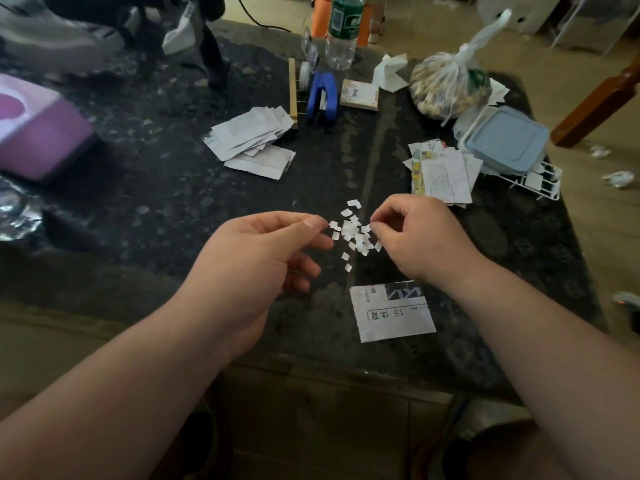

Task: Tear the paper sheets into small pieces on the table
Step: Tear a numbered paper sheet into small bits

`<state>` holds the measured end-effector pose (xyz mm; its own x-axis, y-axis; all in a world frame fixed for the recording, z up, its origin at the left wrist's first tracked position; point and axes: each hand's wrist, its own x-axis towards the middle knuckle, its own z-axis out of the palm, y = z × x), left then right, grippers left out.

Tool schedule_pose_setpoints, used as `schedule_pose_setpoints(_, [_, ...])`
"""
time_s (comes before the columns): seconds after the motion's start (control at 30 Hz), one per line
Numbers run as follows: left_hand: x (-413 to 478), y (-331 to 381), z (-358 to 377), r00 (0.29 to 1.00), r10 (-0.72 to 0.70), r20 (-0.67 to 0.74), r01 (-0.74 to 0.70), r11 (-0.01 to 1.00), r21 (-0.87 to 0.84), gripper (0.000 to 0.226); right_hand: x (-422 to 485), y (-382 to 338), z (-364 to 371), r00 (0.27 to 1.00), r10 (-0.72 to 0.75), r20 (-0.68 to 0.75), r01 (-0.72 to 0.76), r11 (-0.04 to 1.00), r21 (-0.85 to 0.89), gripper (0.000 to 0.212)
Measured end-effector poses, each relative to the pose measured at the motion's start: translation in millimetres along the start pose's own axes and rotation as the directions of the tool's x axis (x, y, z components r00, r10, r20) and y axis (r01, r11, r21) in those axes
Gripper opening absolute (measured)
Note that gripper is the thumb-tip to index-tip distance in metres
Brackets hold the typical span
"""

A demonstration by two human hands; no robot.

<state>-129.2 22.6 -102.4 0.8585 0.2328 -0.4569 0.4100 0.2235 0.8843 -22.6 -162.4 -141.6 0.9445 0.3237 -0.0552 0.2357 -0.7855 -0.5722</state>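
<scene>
scraps (353, 233): tiny, featherlight, scatter easily on desk (156, 202)
printed sheet (391, 317): thin, limp; pinch one edge
left grip (263, 251): pinched; on what, cannot tell
right grip (419, 237): same

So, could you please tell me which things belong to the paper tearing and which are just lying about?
Job: left hand, right hand, torn pieces, printed sheet, left paper stack, right paper stack.
Lying about: blue tool, water bottle, tied bag, lidded container, pink box.

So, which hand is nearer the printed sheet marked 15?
Right. The right hand is by the far right corner of the printed sheet; the left hand is farther, to its left.
</scene>
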Motion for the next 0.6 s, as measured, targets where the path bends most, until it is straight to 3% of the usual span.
schedule_pose_setpoints(0.07, [1.0,1.0,-3.0,1.0,0.022,-0.002,-0.022,0.999,0.029,0.01,0.0,-3.8,-6.7,1.0,0.014,0.011,-0.014,0.999,-0.05,0.007])
schedule_pose_setpoints(0.17, [2.0,0.4,-4.1,0.998,0.06,0.029,-0.064,0.986,0.154,0.009,-7.2,-11.5,-20.8,0.957,0.163,0.24,-0.093,0.956,-0.28,0.009])
schedule_pose_setpoints(0.27, [3.6,-1.8,-1.4,0.993,0.074,0.094,-0.098,0.953,0.288,0.014,-24.9,-16.4,-24.6,0.844,0.287,0.454,-0.031,0.87,-0.492,0.046])
schedule_pose_setpoints(0.37, [6.6,-6.3,3.4,0.981,0.06,0.184,-0.147,0.851,0.505,0.015,-36.7,-15.3,-22.0,0.848,0.246,0.47,0.058,0.837,-0.544,0.066])
schedule_pose_setpoints(0.5, [9.7,-17.0,13.0,0.969,0.012,0.247,-0.202,0.619,0.759,0.02,-41.8,-7.6,-22.8,0.819,0.344,0.459,-0.047,0.838,-0.544,0.044])
schedule_pose_setpoints(0.6, [10.8,-23.0,23.1,0.965,0.014,0.262,-0.225,0.557,0.8,0.036,-46.2,2.8,-25.1,0.797,0.302,0.524,-0.039,0.89,-0.454,0.019])
